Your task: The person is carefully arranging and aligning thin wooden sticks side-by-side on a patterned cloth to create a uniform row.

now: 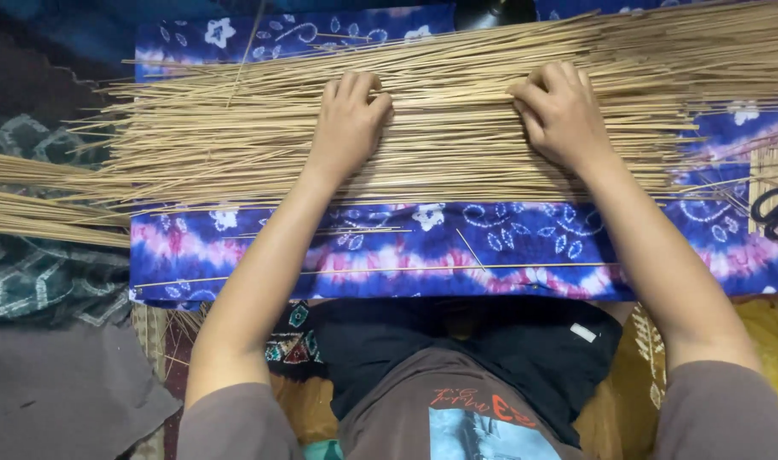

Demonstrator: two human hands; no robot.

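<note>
- Step in hand, as judged: you are levelling and sorting the broad sheaf of thin pale tan bamboo sticks [457, 128], which lies crosswise over the far half of the blue, purple and pink tie-dyed flowered cloth [389, 255] covering the surface.
- Your left hand [348, 119] rests palm down on the sheaf left of centre, fingers curled over the sticks and pressing; it pinches nothing that can be seen.
- Your right hand [561, 112] rests palm down right of centre, fingers bent and hooked into the sticks; whether any single stick is gripped beneath it cannot be told.
- The two hands are well apart, with a bare run of sticks between them.
- Next move, as judged: it calls for even downward pressure and a rolling or raking stroke, so that stick ends at the left edge line up without spilling off the cloth.
- Count, sheaf sticks: too many and too tightly packed to count; one sheaf.
- Count, loose single sticks [372, 271] on the near half of the cloth: a few, at least three, one of them long and running nearly the full width.
- Count, second bundle of like sticks [31, 209]: one, off the cloth's left edge.
- Count, black-handled scissors [777, 213]: one pair, at the right edge, partly cut off by the frame.
- Count, cloths: one.
</note>
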